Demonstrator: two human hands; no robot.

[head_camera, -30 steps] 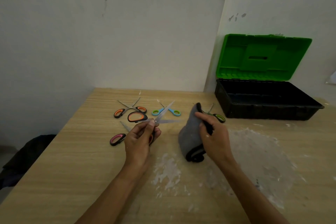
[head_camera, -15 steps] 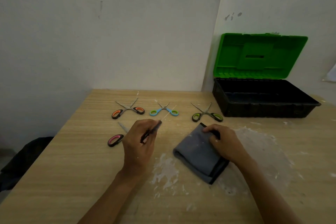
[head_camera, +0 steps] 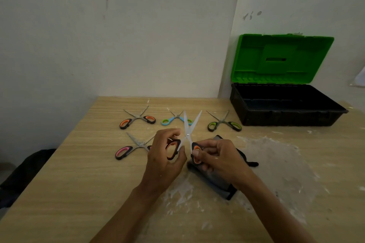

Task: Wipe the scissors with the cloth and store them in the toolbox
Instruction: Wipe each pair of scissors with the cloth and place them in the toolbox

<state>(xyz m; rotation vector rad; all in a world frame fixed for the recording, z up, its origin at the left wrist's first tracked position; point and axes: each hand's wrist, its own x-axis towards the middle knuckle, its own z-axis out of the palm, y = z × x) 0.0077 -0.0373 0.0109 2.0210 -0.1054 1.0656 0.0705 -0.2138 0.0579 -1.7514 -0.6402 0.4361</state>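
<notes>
Both my hands hold one pair of black-and-orange scissors (head_camera: 188, 132) upright above the table, blades spread apart and pointing away from me. My left hand (head_camera: 165, 156) grips the left handle loop; my right hand (head_camera: 216, 156) pinches the right loop. The grey cloth (head_camera: 221, 181) lies folded on the table under my right hand, partly hidden by it. The toolbox (head_camera: 286, 118) stands at the back right, its green lid (head_camera: 280, 59) raised and its black tub dark inside.
Several other scissors lie spread open on the wooden table (head_camera: 79, 183): an orange pair (head_camera: 137, 119), a blue pair (head_camera: 173, 119), a green pair (head_camera: 224, 122) and a pink pair (head_camera: 134, 146). White powdery smears (head_camera: 276, 163) cover the table's right side. Walls meet behind the toolbox.
My right hand left the cloth and took the scissors' right handle. The scissors, held closed in my left hand before, now stand upright with blades spread.
</notes>
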